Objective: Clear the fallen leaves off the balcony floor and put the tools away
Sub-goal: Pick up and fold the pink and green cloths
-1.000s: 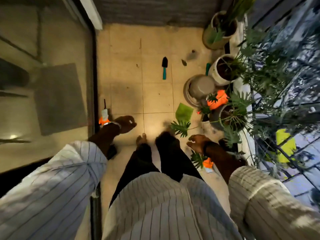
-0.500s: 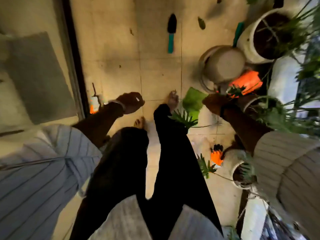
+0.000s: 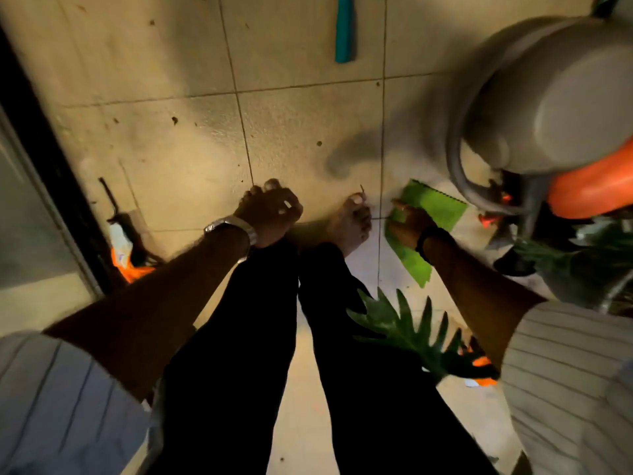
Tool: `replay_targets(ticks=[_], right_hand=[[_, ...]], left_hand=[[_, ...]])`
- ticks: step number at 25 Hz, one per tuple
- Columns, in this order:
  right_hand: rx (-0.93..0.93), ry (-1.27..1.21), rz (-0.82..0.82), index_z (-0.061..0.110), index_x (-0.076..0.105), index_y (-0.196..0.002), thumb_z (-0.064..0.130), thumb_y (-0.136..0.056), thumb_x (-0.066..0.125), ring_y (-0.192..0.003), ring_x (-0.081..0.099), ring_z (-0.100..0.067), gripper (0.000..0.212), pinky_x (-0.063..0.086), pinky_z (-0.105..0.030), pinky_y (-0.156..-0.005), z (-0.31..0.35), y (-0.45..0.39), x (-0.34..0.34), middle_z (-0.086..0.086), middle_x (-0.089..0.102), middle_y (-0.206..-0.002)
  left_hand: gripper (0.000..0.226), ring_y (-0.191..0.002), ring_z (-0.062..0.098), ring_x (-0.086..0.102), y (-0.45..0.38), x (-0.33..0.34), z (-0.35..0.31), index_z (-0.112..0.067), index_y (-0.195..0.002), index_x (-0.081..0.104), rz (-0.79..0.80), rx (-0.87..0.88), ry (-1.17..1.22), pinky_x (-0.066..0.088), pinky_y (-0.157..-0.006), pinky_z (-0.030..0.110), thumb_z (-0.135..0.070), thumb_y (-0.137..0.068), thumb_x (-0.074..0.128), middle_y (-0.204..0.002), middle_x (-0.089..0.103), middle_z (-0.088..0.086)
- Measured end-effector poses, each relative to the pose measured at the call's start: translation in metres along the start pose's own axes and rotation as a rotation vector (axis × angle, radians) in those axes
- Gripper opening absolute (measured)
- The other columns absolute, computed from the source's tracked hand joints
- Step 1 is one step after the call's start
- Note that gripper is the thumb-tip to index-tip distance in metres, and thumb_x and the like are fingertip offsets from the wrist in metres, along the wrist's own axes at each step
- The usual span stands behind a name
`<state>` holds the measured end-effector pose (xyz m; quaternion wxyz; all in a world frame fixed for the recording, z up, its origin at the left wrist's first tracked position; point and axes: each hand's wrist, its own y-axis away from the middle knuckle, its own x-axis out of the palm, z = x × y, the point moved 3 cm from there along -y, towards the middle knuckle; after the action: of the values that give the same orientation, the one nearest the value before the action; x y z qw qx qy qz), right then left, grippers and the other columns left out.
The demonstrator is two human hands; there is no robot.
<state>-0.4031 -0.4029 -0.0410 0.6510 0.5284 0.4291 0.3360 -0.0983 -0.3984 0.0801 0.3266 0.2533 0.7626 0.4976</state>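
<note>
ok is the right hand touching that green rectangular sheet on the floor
Touching. In the head view the right hand lies on the near left part of the green rectangular sheet, covering it with no visible gap.

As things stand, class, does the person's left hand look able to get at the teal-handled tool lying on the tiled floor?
Probably not without leaning further. The left hand hangs curled above the left foot, while the teal-handled tool lies well ahead on the tiled floor. Bare tile lies between them, so nothing blocks the way; only distance does.

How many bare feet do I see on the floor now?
2. One foot stands beside the green cloth, just left of the right hand. The other foot's toes peek out beyond the left hand, which hides the rest.
</note>
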Motion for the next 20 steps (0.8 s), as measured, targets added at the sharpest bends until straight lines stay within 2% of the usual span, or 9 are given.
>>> replay_targets(ticks=[2,4,6,9,13,15,18,19,20], right_hand=[[0.04,-0.021,-0.009,0.017,0.024,-0.158,0.037,-0.096,0.06,-0.15,0.015,-0.037,0.074,0.021,-0.037,-0.121,0.004,-0.037,0.017,-0.021,0.016,-0.163],[0.108,-0.065,-0.034,0.009,0.019,-0.158,0.05,-0.093,0.055,-0.15,0.013,-0.038,0.085,0.021,-0.04,-0.122,0.014,-0.055,0.027,-0.023,0.011,-0.164],[0.182,-0.157,-0.107,-0.002,0.016,-0.155,0.037,-0.099,0.052,-0.149,0.018,-0.037,0.077,0.02,-0.038,-0.121,0.023,-0.054,0.026,-0.024,0.013,-0.162],[0.195,-0.285,-0.301,-0.005,0.034,-0.147,0.017,-0.099,0.046,-0.139,0.036,-0.04,0.054,0.028,-0.045,-0.117,0.036,-0.03,0.012,-0.023,0.031,-0.155],[-0.094,-0.3,-0.4,-0.001,0.042,-0.145,0.015,-0.096,0.053,-0.138,0.041,-0.035,0.053,0.035,-0.048,-0.113,0.084,0.055,-0.009,-0.019,0.04,-0.152],[-0.302,-0.182,-0.408,0.003,0.04,-0.149,0.015,-0.097,0.055,-0.139,0.041,-0.032,0.056,0.036,-0.044,-0.114,0.115,0.126,-0.02,-0.016,0.041,-0.154],[-0.66,-0.029,-0.497,0.012,0.041,-0.15,0.011,-0.092,0.057,-0.13,0.053,-0.031,0.06,0.044,-0.041,-0.111,0.16,0.255,-0.048,-0.014,0.051,-0.147],[-0.762,0.003,-0.541,0.014,0.045,-0.147,0.009,-0.087,0.059,-0.124,0.057,-0.03,0.062,0.047,-0.04,-0.107,0.17,0.297,-0.059,-0.013,0.057,-0.141],[-0.844,0.022,-0.584,0.016,0.049,-0.145,0.008,-0.085,0.061,-0.119,0.06,-0.027,0.062,0.05,-0.037,-0.103,0.179,0.335,-0.071,-0.011,0.06,-0.137]], left_hand=[[0.054,-0.12,0.039,0.049,-0.016,0.015,0.025,-0.02,-0.121,0.061,0.078,-0.035,-0.125,0.04,-0.103,0.044,-0.053,-0.083,0.04,-0.126,0.052,0.016],[0.045,-0.125,0.039,0.046,-0.027,0.019,0.044,-0.018,-0.131,0.057,0.135,-0.061,-0.216,0.037,-0.102,0.039,-0.045,-0.098,0.044,-0.137,0.048,0.018],[0.036,-0.127,0.038,0.047,-0.028,0.016,0.046,-0.017,-0.133,0.055,0.15,-0.066,-0.234,0.037,-0.097,0.036,-0.035,-0.103,0.046,-0.143,0.046,0.017],[0.035,-0.121,0.033,0.054,-0.022,-0.007,0.031,-0.019,-0.133,0.055,0.097,-0.034,-0.245,0.037,-0.089,0.031,-0.035,-0.103,0.047,-0.138,0.053,0.011],[0.022,-0.109,0.027,0.064,0.0,-0.035,-0.02,-0.027,-0.118,0.062,0.002,0.025,-0.118,0.043,-0.083,0.027,-0.025,-0.099,0.051,-0.119,0.069,0.003],[0.041,-0.118,0.026,0.061,0.031,-0.055,-0.052,-0.027,-0.133,0.053,-0.031,0.065,-0.076,0.048,-0.092,0.03,-0.011,-0.095,0.05,-0.127,0.066,0.004],[0.083,-0.149,0.03,0.025,0.118,-0.1,-0.107,-0.024,-0.159,0.016,-0.187,0.196,-0.294,0.032,-0.118,0.044,-0.009,-0.089,0.058,-0.162,0.025,0.011],[0.088,-0.152,0.032,0.015,0.152,-0.118,-0.119,-0.024,-0.16,0.016,-0.265,0.249,-0.41,0.026,-0.121,0.048,-0.018,-0.086,0.065,-0.165,0.015,0.012],[0.086,-0.152,0.034,0.016,0.185,-0.139,-0.13,-0.024,-0.157,0.028,-0.354,0.3,-0.505,0.027,-0.119,0.051,-0.027,-0.082,0.071,-0.164,0.018,0.012]])
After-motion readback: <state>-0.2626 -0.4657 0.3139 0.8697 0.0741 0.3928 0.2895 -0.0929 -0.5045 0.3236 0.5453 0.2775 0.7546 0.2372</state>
